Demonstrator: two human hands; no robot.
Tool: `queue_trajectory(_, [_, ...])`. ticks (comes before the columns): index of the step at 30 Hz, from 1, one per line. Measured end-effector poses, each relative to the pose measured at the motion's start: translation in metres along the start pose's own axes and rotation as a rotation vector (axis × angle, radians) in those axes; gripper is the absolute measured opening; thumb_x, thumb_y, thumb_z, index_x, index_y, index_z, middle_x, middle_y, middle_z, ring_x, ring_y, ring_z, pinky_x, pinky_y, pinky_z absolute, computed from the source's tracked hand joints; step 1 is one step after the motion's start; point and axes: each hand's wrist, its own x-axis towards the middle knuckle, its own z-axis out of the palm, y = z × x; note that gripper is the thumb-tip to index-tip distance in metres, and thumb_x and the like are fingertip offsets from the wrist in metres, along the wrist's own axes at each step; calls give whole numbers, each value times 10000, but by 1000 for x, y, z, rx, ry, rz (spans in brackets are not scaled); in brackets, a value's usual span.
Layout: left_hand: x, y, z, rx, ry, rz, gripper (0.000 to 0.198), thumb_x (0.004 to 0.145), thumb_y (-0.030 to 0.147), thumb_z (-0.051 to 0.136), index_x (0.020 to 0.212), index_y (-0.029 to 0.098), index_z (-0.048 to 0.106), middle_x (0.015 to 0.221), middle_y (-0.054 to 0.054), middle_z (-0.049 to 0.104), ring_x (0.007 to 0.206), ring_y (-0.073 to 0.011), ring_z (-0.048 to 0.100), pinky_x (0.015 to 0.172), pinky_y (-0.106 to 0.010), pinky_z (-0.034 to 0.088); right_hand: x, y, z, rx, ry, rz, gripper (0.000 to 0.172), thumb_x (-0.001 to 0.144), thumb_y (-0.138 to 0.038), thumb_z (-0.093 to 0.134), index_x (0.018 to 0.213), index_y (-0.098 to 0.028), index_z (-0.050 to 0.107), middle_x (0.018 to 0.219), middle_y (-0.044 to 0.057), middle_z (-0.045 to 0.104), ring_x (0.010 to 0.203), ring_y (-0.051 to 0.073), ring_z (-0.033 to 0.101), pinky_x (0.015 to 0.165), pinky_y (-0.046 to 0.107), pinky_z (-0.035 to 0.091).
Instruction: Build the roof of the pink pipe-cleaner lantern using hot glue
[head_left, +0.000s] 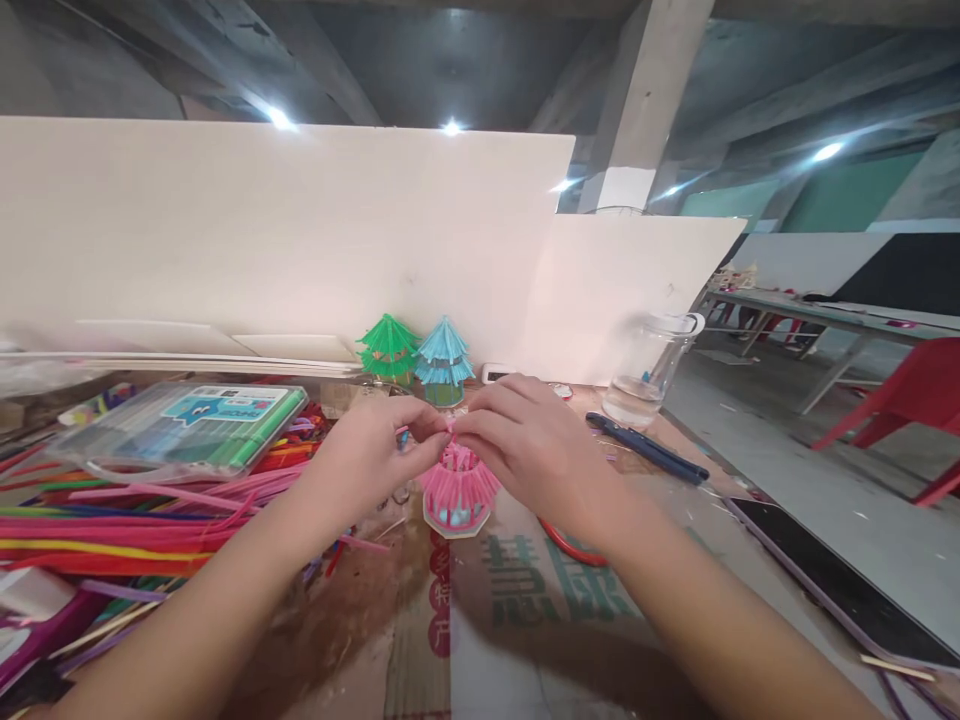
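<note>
A small pink model pavilion (459, 492) stands on a pale many-sided base in front of me, its strips fanning out like a roof. My left hand (390, 440) pinches with thumb and forefinger at the top of it, where a bit of pink shows at the fingertips. From the other side my right hand (529, 440) meets it, its fingers closed at the same pink tip and partly covering the model. Just behind stand a green model pavilion (388, 345) and a light blue model pavilion (444, 355), both with two-tiered roofs.
Bundled coloured strips (127, 535) and a clear pen case (187, 430) lie at left. Rightward are a clear water jug (651, 370), a dark blue long-handled tool (649, 447), a phone (840, 570) and a red curved handle (574, 545). A white board (285, 220) closes the back.
</note>
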Motion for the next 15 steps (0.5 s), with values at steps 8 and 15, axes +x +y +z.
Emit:
queue_trajectory(8, [2, -2, 7, -98, -60, 21, 204, 815, 358, 547, 775, 221, 693, 719, 20, 681, 683, -164, 617, 656, -252, 469, -9, 7, 7, 107, 26, 84, 107, 940, -185, 540, 917, -188, 644, 903, 80, 698, 881, 231, 583, 789, 382, 472])
queue_trajectory(15, [7, -30, 20, -142, -153, -3, 624, 706, 415, 735, 1265, 204, 554, 1309, -121, 598, 1209, -300, 564, 998, -425, 469, -18, 18, 17, 84, -51, 178, 72, 923, -186, 573, 871, -180, 622, 891, 87, 671, 879, 245, 571, 772, 382, 457])
